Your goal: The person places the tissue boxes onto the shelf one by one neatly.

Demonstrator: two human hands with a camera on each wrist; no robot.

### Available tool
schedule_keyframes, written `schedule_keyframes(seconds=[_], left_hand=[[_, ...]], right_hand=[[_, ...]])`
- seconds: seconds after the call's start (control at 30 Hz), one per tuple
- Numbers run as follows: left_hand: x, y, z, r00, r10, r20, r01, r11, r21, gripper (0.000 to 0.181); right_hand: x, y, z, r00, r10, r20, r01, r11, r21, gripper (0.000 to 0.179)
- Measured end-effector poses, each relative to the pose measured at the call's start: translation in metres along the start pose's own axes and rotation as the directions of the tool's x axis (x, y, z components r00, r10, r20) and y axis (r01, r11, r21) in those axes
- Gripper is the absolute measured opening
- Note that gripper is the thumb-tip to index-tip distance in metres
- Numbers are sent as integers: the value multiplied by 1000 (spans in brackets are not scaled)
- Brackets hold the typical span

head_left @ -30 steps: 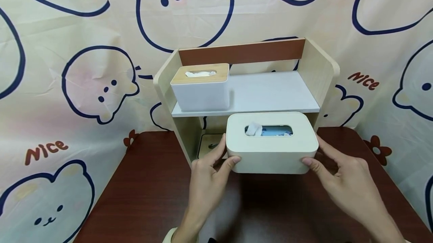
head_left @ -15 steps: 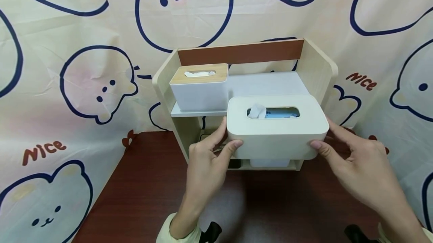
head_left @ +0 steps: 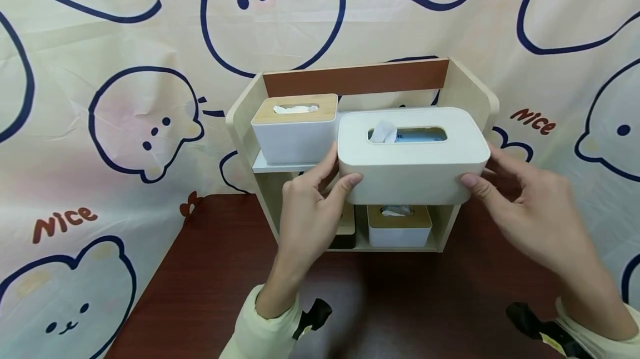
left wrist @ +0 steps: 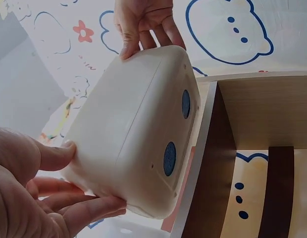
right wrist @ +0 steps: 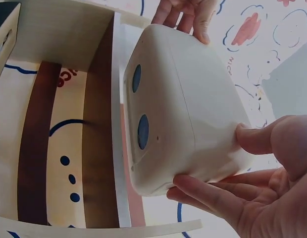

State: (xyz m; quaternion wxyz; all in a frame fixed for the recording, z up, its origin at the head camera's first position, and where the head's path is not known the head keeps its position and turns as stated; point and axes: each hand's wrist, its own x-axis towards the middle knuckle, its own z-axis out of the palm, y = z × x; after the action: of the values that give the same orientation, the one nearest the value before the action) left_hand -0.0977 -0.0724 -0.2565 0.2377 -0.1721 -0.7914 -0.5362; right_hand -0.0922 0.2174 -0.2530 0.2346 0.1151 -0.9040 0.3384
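A cream tissue box (head_left: 410,181) with an oval slot is held level by both hands in front of the upper shelf. White tissue and a blue pack show in its slot. My left hand (head_left: 315,203) grips its left end, thumb on the front face. At the right end my right hand (head_left: 525,203) grips it the same way. In the left wrist view, the underside of the tissue box (left wrist: 138,134) shows two round holes, raised beside the shelf edge. A white tissue box with a wooden lid (head_left: 295,136) stands on the upper shelf at left.
A two-tier wooden shelf (head_left: 475,98) stands on the dark brown table (head_left: 210,281). On its lower tier are a white tissue box with a wooden lid (head_left: 400,235) and a dark-based box (head_left: 345,231). Cartoon-printed cloth (head_left: 150,36) hangs behind and at both sides.
Both hands have lifted the cream tissue box from low in front of the shelf up to the level of the upper shelf. The lower-tier boxes have come into view beneath it.
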Motion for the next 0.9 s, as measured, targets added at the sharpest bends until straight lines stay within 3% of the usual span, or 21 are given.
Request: schedule_keyframes(seconds=[0.23, 0.43, 0.6, 0.9], left_hand=[[22, 0, 11, 1000, -24, 0, 24, 999, -26, 70], [38, -6, 21, 999, -34, -16, 34, 999, -26, 76], [49, -13, 30, 999, -31, -31, 29, 999, -41, 74], [60, -24, 45, 997, -7, -74, 5, 1000, -15, 67]], right_hand=[[26, -1, -1, 1000, 22, 21, -24, 998, 53, 72], [43, 2, 5, 999, 35, -6, -35, 996, 76, 71], [54, 4, 15, 998, 40, -51, -33, 990, 135, 65], [63, 4, 30, 985, 69, -161, -45, 988, 146, 62]])
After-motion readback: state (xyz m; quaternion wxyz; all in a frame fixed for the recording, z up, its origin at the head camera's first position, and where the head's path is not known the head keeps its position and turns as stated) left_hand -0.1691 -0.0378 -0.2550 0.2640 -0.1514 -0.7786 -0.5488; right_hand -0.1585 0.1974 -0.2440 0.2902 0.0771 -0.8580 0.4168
